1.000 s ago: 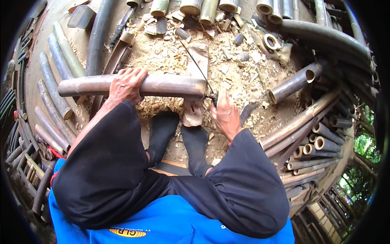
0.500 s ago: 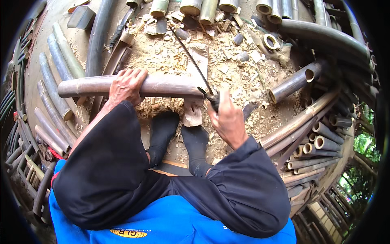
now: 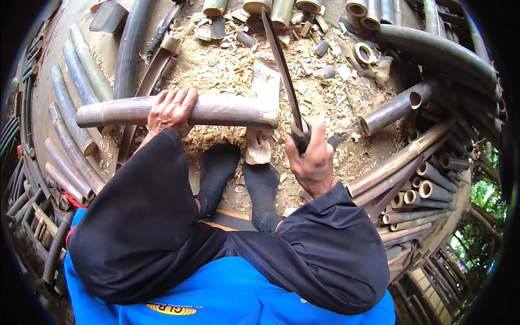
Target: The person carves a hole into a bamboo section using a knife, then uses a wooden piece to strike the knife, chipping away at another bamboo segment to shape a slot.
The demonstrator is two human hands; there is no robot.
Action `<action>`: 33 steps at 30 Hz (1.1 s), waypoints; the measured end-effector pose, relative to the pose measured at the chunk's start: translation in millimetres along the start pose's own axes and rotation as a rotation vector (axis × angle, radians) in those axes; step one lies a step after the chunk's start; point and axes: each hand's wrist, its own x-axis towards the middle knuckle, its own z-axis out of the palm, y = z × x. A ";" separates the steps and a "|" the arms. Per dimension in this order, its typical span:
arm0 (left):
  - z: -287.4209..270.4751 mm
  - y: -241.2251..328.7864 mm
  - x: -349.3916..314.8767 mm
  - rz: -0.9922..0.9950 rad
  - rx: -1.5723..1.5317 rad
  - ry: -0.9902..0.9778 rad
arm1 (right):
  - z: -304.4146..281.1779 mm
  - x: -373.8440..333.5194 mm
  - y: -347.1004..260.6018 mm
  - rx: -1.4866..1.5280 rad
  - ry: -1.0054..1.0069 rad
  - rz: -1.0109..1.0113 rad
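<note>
Since the earlier frames the right hand (image 3: pixel 313 162) had swung the long knife (image 3: pixel 283 65) up, so its blade pointed away over the wood chips (image 3: pixel 227 70) instead of lying low by the cut end. That hand's grip was closed around the handle. The left hand (image 3: pixel 172 110) was clamped over the bamboo pole (image 3: pixel 227 111), which lay crosswise in front of the socked feet (image 3: pixel 216 168), its right end over a wooden block (image 3: pixel 259 146). Stiff, hollow and smooth-skinned, the pole would probably be light for its length but apt to roll, so a hold near the middle, pressing down, looked sound. Whether the pole actually touched the block was hard to tell. More cut bamboo tubes (image 3: pixel 390 111) ringed the ground.
</note>
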 end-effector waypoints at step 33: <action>-38.6 -34.4 17.0 -0.049 -0.149 -0.380 | 33.2 -19.6 33.4 -0.240 -0.211 0.272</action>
